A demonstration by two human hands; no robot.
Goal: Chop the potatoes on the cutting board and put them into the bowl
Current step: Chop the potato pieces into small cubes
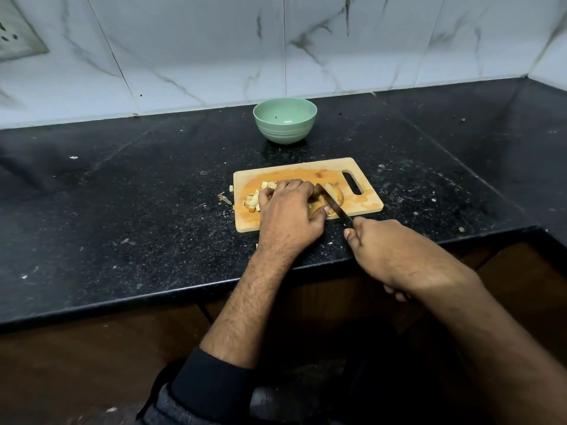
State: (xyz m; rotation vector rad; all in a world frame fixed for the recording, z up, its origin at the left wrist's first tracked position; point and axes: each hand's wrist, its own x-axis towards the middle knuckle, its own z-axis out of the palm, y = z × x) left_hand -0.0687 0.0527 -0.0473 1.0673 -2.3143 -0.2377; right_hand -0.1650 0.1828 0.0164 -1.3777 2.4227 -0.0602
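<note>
A wooden cutting board (365,196) lies on the black counter. My left hand (290,211) rests on the board with its fingers curled over a piece of potato (316,211), holding it down. My right hand (383,250) grips the handle of a dark knife (333,204) whose blade runs across the board between that piece and the potato wedges (335,193) to its right. A heap of small chopped potato cubes (256,199) lies on the board's left part, partly hidden by my left hand. A pale green bowl (285,121) stands behind the board.
Small potato scraps (225,199) lie on the black counter (122,194) just left of the board. A marble-tiled wall (276,47) runs behind the bowl, with a socket plate (15,32) at the upper left. The counter's front edge passes under my forearms.
</note>
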